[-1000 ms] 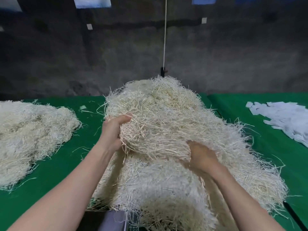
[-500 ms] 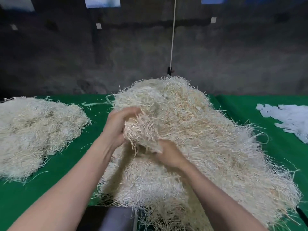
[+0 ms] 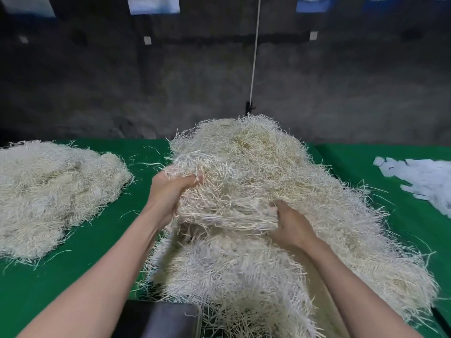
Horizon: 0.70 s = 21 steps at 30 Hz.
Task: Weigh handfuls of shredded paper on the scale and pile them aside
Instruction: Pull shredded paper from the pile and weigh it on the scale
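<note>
We have both hands sunk into the big heap of shredded paper (image 3: 280, 167), which fills the middle of the green table (image 3: 351, 172) and runs from the far edge to the near edge. Our left hand (image 3: 170, 193) is curled round the left flank of a handful (image 3: 227, 206), with one fingertip showing on top of the strands. Our right hand (image 3: 292, 228) digs in from the near right. Its fingers are bent into the shreds and mostly buried, so it looks like a grip, though we cannot see the fingertips.

The handful lies between the two hands with its long axis crosswise, parallel to the near edge. It is still tangled into the heap beneath and behind it.

The side pile (image 3: 48, 191) sits toward the left edge, well apart from the heap and nearer our left hand. A dark grey slab (image 3: 158, 320) shows at the near edge between our forearms, half under loose strands. It may be the scale, but we cannot tell.

We judge the coming move to be pulling the handful up and toward us, away from the heap. Trailing strands are likely to drag more paper along.

White slips (image 3: 419, 179) lie near the right edge.
</note>
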Each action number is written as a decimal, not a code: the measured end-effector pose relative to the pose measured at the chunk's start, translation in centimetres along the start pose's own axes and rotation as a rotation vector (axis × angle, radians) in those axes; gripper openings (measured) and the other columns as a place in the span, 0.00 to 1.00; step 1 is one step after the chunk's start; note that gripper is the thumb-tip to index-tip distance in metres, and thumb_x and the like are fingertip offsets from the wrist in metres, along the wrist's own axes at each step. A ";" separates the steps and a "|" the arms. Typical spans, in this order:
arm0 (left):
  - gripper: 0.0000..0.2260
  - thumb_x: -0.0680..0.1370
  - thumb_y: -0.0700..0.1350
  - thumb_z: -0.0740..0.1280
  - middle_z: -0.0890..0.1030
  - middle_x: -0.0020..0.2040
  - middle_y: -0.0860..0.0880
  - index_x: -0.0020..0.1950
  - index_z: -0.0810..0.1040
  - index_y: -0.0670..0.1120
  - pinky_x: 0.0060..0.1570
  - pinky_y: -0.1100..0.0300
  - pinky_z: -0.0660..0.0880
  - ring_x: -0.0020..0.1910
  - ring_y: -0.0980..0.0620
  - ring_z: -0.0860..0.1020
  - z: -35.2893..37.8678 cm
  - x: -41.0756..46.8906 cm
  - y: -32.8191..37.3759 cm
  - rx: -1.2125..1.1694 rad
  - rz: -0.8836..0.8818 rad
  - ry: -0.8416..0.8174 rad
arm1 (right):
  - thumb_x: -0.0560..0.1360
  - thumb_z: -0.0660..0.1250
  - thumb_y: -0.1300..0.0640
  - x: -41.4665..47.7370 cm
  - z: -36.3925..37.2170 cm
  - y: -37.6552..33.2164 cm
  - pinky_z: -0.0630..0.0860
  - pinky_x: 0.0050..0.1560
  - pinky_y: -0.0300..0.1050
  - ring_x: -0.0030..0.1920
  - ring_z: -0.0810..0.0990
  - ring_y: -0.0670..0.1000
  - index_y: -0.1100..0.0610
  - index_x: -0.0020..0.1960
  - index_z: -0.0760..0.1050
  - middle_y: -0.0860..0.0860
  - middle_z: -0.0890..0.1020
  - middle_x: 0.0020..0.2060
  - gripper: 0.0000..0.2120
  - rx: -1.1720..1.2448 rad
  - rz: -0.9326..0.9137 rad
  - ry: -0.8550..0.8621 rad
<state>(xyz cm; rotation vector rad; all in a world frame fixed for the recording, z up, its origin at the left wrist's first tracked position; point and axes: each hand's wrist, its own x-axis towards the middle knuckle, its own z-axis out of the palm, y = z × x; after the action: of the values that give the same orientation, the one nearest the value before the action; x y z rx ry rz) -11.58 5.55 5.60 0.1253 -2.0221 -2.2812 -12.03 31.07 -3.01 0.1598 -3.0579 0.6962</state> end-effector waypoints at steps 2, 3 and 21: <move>0.47 0.60 0.41 0.77 0.77 0.53 0.45 0.74 0.58 0.36 0.43 0.67 0.69 0.41 0.63 0.79 0.0 -0.1 -0.2 0.031 0.012 -0.031 | 0.62 0.76 0.42 -0.5 -1.5 -2.4 0.56 0.74 0.54 0.75 0.54 0.52 0.46 0.76 0.37 0.47 0.54 0.75 0.59 0.030 -0.146 -0.044; 0.46 0.62 0.38 0.76 0.75 0.48 0.47 0.74 0.55 0.35 0.44 0.67 0.67 0.36 0.66 0.79 0.2 -0.1 -0.4 0.033 0.009 -0.037 | 0.58 0.77 0.39 -0.6 -2.1 -3.8 0.45 0.76 0.54 0.76 0.40 0.48 0.41 0.74 0.29 0.43 0.40 0.75 0.65 0.072 -0.221 -0.025; 0.48 0.59 0.71 0.69 0.64 0.72 0.49 0.73 0.62 0.50 0.62 0.55 0.69 0.63 0.51 0.71 1.9 -1.2 -3.2 1.127 0.060 -0.400 | 0.71 0.62 0.72 1.5 0.6 -6.0 0.76 0.38 0.44 0.44 0.81 0.55 0.52 0.45 0.76 0.50 0.79 0.45 0.15 0.318 0.047 0.053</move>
<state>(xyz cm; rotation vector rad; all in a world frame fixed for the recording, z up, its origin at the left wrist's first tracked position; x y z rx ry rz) -10.71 7.93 2.69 -0.3376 -3.1737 -0.9075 -12.96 25.27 -0.95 0.0681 -2.8879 1.1661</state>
